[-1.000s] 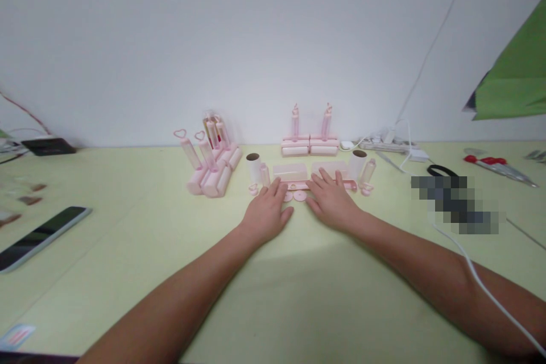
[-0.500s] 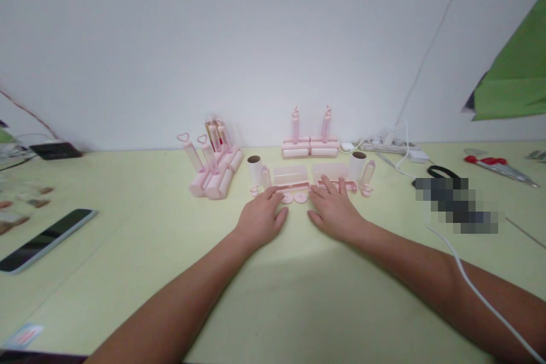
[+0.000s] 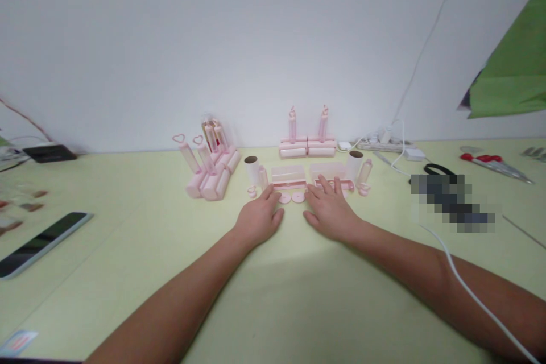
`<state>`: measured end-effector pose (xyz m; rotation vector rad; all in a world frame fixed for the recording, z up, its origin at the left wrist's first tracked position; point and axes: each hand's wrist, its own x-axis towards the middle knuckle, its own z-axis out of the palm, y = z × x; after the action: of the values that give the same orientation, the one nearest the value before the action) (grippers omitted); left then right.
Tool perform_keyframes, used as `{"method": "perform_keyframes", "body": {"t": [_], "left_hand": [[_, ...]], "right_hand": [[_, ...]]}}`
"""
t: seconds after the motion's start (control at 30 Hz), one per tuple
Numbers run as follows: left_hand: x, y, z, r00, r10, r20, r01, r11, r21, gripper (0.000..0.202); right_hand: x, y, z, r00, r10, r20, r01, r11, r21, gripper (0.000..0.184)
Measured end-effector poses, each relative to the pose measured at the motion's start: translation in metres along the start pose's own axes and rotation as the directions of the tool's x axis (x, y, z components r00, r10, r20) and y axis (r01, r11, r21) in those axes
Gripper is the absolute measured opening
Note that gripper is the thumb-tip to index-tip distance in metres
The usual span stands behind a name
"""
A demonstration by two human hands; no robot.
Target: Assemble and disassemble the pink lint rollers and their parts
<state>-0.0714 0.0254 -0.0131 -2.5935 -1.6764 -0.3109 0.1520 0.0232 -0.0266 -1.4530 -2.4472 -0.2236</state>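
My left hand (image 3: 257,217) lies flat on the pale green table (image 3: 128,193) with its fingers stretched out, holding nothing. My right hand (image 3: 329,211) lies flat beside it, fingers spread, also holding nothing. Between the fingertips sit two small pink discs (image 3: 292,198). Just beyond are two clear pink boxes (image 3: 289,174) over pink bars, flanked by a white tube with a dark core on the left (image 3: 251,168) and another on the right (image 3: 354,164). My right fingertips reach the near edge of the right box (image 3: 327,169).
A pile of pink rollers with heart-topped handles (image 3: 211,173) lies at the left. Two assembled pink rollers (image 3: 307,145) stand by the wall. A phone (image 3: 40,243) lies far left. A power strip (image 3: 386,145), a white cable (image 3: 469,290), red-handled scissors (image 3: 490,162) and a blurred dark object (image 3: 452,202) are at the right.
Both hands have drawn back a little toward me from the pink boxes, still flat on the table. The view has shifted slightly.
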Motion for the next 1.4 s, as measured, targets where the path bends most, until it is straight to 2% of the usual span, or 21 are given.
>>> {"method": "perform_keyframes", "body": {"t": [0.17,0.3,0.4,0.5,0.57,0.6,0.67,0.77,0.83,0.9,0.97,1.07,1.13,1.33,1.4], "left_hand": [[-0.002,0.001,-0.001,1.000,0.007,-0.028,-0.007,1.000,0.011,0.043],[-0.004,0.004,-0.005,0.996,0.032,-0.079,-0.033,0.999,-0.010,0.041],[-0.005,0.005,-0.010,0.978,0.080,-0.192,-0.095,0.993,-0.071,0.036],[-0.002,-0.003,-0.020,0.934,0.070,-0.350,-0.129,0.980,-0.150,0.031],[0.001,-0.017,-0.029,0.899,-0.034,-0.436,-0.047,0.984,-0.173,0.026],[0.002,-0.028,-0.035,0.874,-0.118,-0.471,0.039,0.984,-0.175,0.025],[0.005,-0.053,-0.045,0.792,-0.321,-0.520,0.273,0.947,-0.170,0.026],[0.007,-0.095,-0.056,0.672,-0.540,-0.507,0.540,0.826,-0.164,0.028],[0.007,-0.116,-0.058,0.632,-0.635,-0.443,0.636,0.752,-0.171,0.035],[0.008,-0.129,-0.056,0.625,-0.682,-0.379,0.684,0.713,-0.156,0.048],[0.010,-0.134,-0.052,0.641,-0.701,-0.312,0.708,0.697,-0.113,0.055],[0.013,-0.136,-0.049,0.674,-0.715,-0.189,0.724,0.689,-0.024,0.052],[0.013,-0.138,-0.049,0.681,-0.722,-0.122,0.729,0.684,0.019,0.049],[0.007,-0.136,-0.058,0.721,-0.693,-0.014,0.691,0.717,0.098,0.046],[0.007,-0.131,-0.058,0.727,-0.686,-0.032,0.686,0.723,0.083,0.052]], "right_hand": [[-0.001,-0.001,-0.003,1.000,-0.021,-0.022,0.022,1.000,0.014,0.044],[-0.002,-0.003,-0.005,0.995,-0.059,-0.085,0.064,0.996,0.059,0.041],[-0.005,-0.006,-0.006,0.980,-0.126,-0.154,0.146,0.981,0.128,0.036],[-0.006,-0.010,-0.005,0.948,-0.207,-0.241,0.263,0.938,0.226,0.030],[-0.006,-0.012,-0.003,0.924,-0.249,-0.292,0.333,0.897,0.290,0.026],[-0.006,-0.013,-0.002,0.915,-0.267,-0.304,0.361,0.877,0.318,0.025],[-0.006,-0.014,0.001,0.905,-0.298,-0.302,0.398,0.843,0.362,0.023],[-0.005,-0.016,0.004,0.899,-0.334,-0.285,0.429,0.806,0.409,0.020],[-0.005,-0.017,0.005,0.891,-0.352,-0.287,0.449,0.782,0.433,0.019],[-0.005,-0.017,0.006,0.881,-0.373,-0.291,0.470,0.758,0.452,0.018],[-0.005,-0.017,0.007,0.873,-0.395,-0.286,0.487,0.739,0.465,0.018],[-0.005,-0.017,0.007,0.867,-0.427,-0.255,0.497,0.723,0.480,0.019],[-0.006,-0.017,0.008,0.866,-0.440,-0.239,0.498,0.713,0.492,0.019],[-0.006,-0.016,0.008,0.873,-0.434,-0.221,0.483,0.708,0.515,0.019],[-0.005,-0.015,0.008,0.877,-0.429,-0.215,0.475,0.709,0.521,0.019]]}}
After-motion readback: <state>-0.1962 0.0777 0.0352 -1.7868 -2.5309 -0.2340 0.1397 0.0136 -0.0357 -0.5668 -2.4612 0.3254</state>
